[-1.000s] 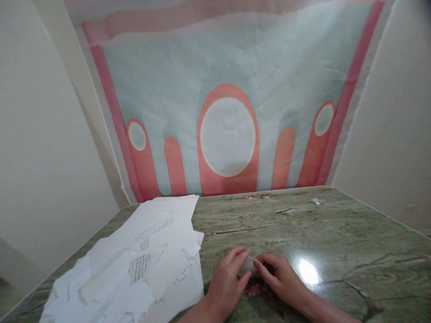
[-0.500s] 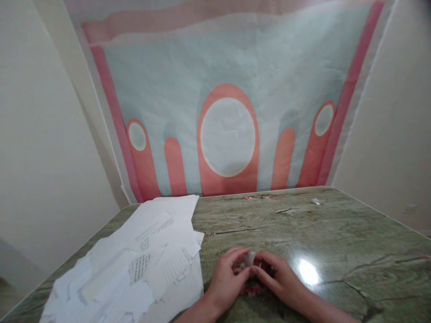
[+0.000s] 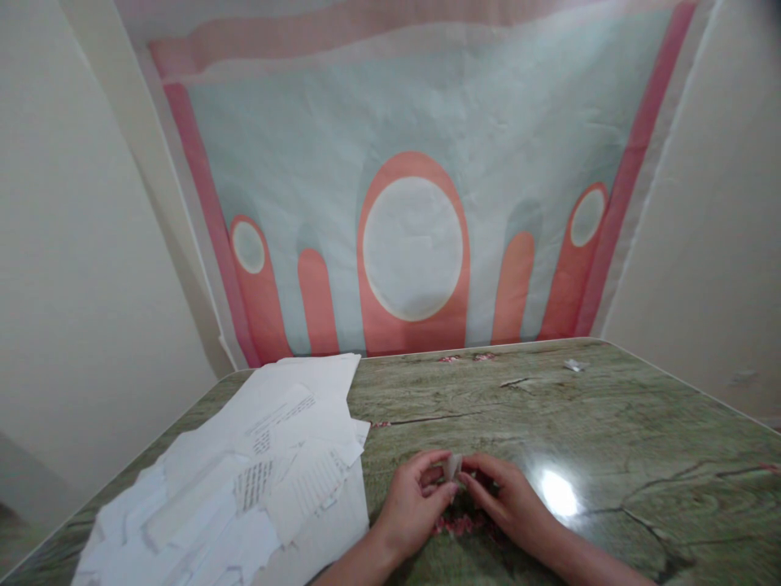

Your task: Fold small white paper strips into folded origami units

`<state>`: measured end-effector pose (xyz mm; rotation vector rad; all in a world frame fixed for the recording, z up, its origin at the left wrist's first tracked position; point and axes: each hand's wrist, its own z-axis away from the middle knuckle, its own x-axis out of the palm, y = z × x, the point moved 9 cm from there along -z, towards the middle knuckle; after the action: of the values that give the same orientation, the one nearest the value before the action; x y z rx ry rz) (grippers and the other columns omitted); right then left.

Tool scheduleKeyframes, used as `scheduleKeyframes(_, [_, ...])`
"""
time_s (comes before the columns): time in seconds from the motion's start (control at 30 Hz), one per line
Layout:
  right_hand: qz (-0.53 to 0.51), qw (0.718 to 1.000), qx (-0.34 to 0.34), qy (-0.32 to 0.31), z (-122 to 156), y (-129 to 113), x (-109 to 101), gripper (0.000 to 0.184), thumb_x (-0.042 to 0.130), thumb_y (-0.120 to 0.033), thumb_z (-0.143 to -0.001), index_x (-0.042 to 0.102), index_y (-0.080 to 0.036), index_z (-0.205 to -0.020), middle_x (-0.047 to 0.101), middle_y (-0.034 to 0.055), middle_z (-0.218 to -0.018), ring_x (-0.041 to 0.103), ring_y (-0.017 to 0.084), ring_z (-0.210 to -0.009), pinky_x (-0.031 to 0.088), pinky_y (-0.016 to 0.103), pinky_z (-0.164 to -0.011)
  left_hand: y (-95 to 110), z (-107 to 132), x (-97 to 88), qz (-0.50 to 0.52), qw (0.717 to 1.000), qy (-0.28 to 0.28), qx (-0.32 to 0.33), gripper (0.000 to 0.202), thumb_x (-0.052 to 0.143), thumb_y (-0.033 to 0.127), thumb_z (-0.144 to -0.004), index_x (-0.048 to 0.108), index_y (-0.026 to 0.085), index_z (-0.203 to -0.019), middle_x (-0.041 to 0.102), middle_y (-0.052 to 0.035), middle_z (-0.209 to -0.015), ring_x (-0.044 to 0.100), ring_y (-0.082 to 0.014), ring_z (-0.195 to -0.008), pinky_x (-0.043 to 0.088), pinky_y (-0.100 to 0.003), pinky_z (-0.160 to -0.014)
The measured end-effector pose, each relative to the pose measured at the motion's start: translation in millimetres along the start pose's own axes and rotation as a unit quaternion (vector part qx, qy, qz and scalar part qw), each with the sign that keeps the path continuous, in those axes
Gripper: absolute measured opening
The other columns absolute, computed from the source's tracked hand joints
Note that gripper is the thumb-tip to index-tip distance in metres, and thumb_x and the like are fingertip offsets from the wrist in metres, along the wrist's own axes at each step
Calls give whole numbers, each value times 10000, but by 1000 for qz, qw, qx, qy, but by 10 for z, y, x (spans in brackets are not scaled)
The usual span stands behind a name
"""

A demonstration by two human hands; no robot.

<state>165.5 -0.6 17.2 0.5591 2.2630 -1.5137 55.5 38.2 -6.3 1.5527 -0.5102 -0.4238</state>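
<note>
My forearms come in low, both resting near the table (image 3: 610, 431) edge closest to me. Red patch (image 3: 459, 525) on the tabletop, just my side of the fingertips and between the two wrists.

Left hand (image 3: 412, 500): fingers curled over, thumb below, tips pinched on the left side of a small pale scrap (image 3: 452, 467). Right hand (image 3: 503, 498): index finger and thumb at the scrap's right side, other fingers tucked under. So the scrap sits between both sets of fingertips, standing roughly on end, top poking up past them. It's small and blurred from here; looks like thin paper, can't swear to it.

Left of my left hand: big loose pile of white papers (image 3: 244, 480), sheets overlapping at odd angles, torn pieces on top, some with lines of dark print. Pile runs from beside my left forearm out to the far table edge.

Right of my right hand: bright glare spot (image 3: 559, 493) on the glossy wood-look top, dark crack pattern past it.

Ahead and to the right of both hands, well apart from them: a small crumpled bit (image 3: 574, 365) near the far edge. Beyond the table, straight ahead of my hands: hanging backdrop (image 3: 317, 130), pale blue-green with coral arches and white ovals. Plain pale walls flank it.
</note>
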Motion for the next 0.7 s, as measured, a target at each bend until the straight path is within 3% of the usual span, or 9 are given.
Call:
scheduleKeyframes(0.2, [26, 1000, -11, 3, 20, 23, -5, 224, 472, -194, -844, 648, -210, -982, 691, 35, -848, 631, 158, -744, 471, 247, -690, 136, 30, -1, -142, 989, -6, 41, 414, 584, 109, -730, 599, 163, -1140, 624, -88, -1151, 584, -226, -1054, 439, -371, -951])
scheduleKeyframes(0.37, [85, 996, -12, 0, 31, 81, -3, 219, 455, -186, -847, 648, -216, -947, 671, 16, -781, 618, 144, -696, 455, 232, -648, 245, 58, -15, -291, 953, -3, 84, 432, 544, 114, -742, 608, 222, -1156, 596, -39, -1204, 518, -220, -1144, 357, -387, -1032])
scheduleKeyframes(0.7, [256, 962, -70, -65, 40, -3, 104, 288, 456, -137, -841, 649, -251, -1022, 648, 37, -848, 579, 174, -798, 427, 264, -704, 244, 87, 62, -435, 888, -44, 146, 462, 454, 66, -757, 594, 234, -1164, 586, -20, -1218, 422, -211, -1225, 288, -428, -1072])
